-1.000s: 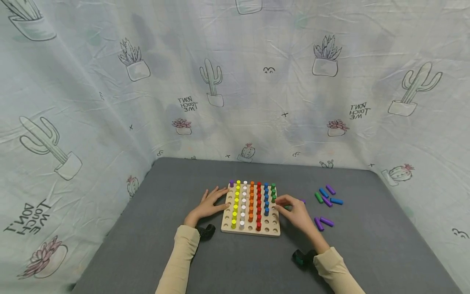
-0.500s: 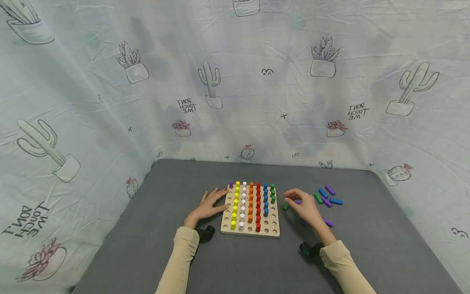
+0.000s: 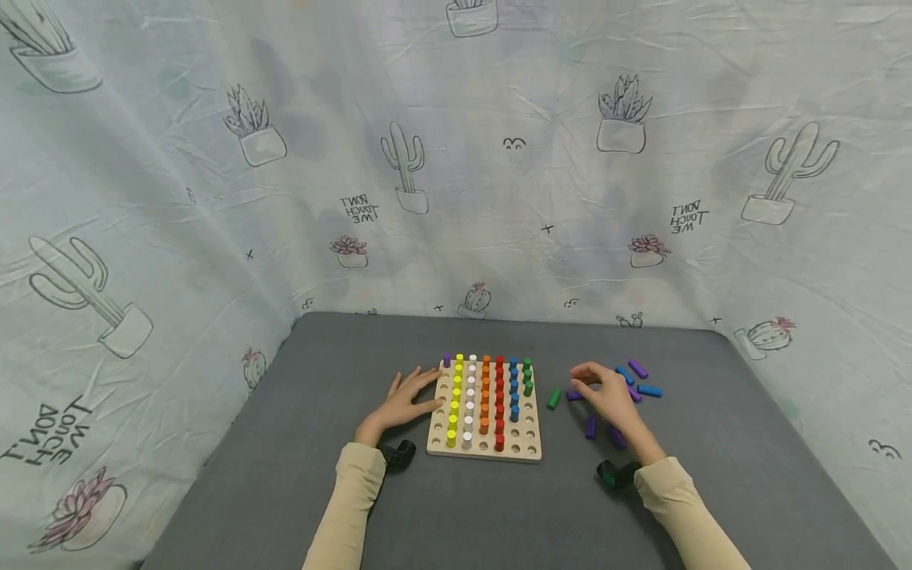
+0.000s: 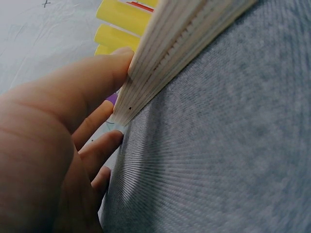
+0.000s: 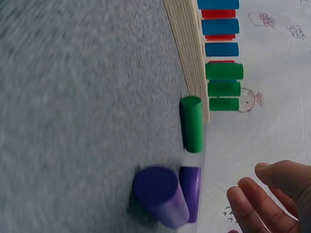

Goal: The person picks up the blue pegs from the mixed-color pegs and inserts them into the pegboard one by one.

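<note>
In the head view a wooden pegboard (image 3: 523,455) carries columns of yellow, white, orange, red, blue and green pegs, and one purple peg (image 3: 446,361) at its far left corner. My left hand (image 3: 402,404) rests on the board's left edge, fingers spread; the left wrist view shows its thumb (image 4: 104,73) against the board's side. Right of the board, my right hand (image 3: 606,396) hovers over loose pegs, thumb and fingers apart and holding nothing. A loose green peg (image 3: 554,399) lies between board and hand. Near it lie purple pegs (image 3: 590,427), some partly hidden by the hand.
Farther right lie a blue peg (image 3: 650,391) and a purple peg (image 3: 637,368), among others. A patterned curtain (image 3: 470,198) hangs behind the grey table (image 3: 456,514). A black wrist device (image 3: 616,475) sits below my right wrist.
My right hand has moved right, from the board's right edge by the green column to above the loose pegs, uncovering the loose green peg. My left hand has stayed in place.
</note>
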`<state>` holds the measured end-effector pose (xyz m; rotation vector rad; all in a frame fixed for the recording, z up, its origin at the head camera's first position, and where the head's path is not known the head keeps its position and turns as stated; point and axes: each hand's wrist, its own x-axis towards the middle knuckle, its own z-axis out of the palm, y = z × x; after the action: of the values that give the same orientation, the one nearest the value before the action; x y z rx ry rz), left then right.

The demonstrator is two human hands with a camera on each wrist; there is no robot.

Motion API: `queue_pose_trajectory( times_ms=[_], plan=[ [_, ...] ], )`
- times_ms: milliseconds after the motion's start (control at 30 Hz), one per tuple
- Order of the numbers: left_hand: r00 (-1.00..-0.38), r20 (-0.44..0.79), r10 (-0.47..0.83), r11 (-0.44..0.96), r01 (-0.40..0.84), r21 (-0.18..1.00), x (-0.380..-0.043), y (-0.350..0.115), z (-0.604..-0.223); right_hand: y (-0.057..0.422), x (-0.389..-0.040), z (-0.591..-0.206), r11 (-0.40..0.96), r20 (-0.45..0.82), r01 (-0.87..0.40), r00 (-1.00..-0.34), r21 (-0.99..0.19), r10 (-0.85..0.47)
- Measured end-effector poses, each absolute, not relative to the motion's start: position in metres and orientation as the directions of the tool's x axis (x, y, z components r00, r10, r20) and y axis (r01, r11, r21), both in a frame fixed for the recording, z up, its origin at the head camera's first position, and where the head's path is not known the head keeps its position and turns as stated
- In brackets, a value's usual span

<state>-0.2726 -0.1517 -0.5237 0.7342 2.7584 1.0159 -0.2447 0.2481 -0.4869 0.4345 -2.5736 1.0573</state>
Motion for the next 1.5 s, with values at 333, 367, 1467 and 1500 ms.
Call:
queue_pose_trajectory(
  times_ms=[333, 367, 1467, 1500],
  plan=[
    [-0.869, 0.079, 0.488, 0.652, 0.423, 0.630, -0.271, -0.151, -0.527, 0.265, -0.246, -0.484, 0.708, 0.377, -0.367, -0.914, -0.604, -0.152],
    [-0.869, 0.078, 0.488, 0.654, 0.423, 0.627, -0.271, -0.151, -0.527, 0.266, -0.247, -0.485, 0.709, 0.382, -0.371, -0.911, -0.600, -0.154],
    [-0.870, 0.066, 0.488, 0.656, 0.416, 0.629, -0.272, -0.152, -0.523, 0.308, -0.260, -0.490, 0.779, 0.347, -0.238, -0.937, -0.580, -0.028],
    [-0.872, 0.060, 0.486, 0.662, 0.412, 0.626, -0.272, -0.152, -0.523, 0.309, -0.261, -0.491, 0.783, 0.346, -0.235, -0.938, -0.576, -0.027]
  ],
)
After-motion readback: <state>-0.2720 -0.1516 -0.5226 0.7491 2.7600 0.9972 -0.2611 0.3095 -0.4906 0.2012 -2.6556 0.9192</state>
